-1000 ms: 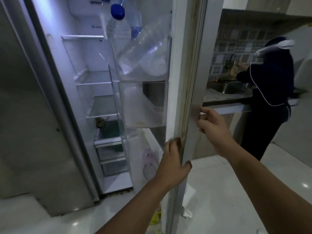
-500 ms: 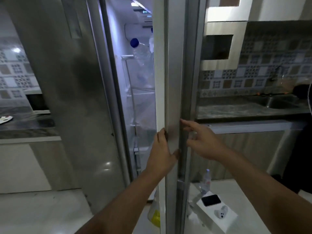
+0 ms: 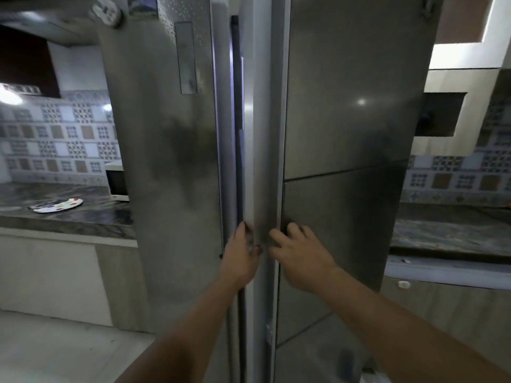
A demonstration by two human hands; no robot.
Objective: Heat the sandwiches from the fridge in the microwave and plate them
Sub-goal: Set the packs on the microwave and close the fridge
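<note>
Now the fridge door (image 3: pixel 345 134), wide open a second ago, is nearly closed. Left hand (image 3: pixel 242 254) grips its edge, fingers curled; right hand (image 3: pixel 301 252) presses it, fingers relaxed. No sandwiches in either hand.

A home kitchen: a tall steel side-by-side fridge (image 3: pixel 318 161) stands in the middle, stone countertops (image 3: pixel 69 214) run off to left and right, patterned wall tiles (image 3: pixel 60 134) back them, and a microwave (image 3: pixel 117 183) sits at far left.
</note>
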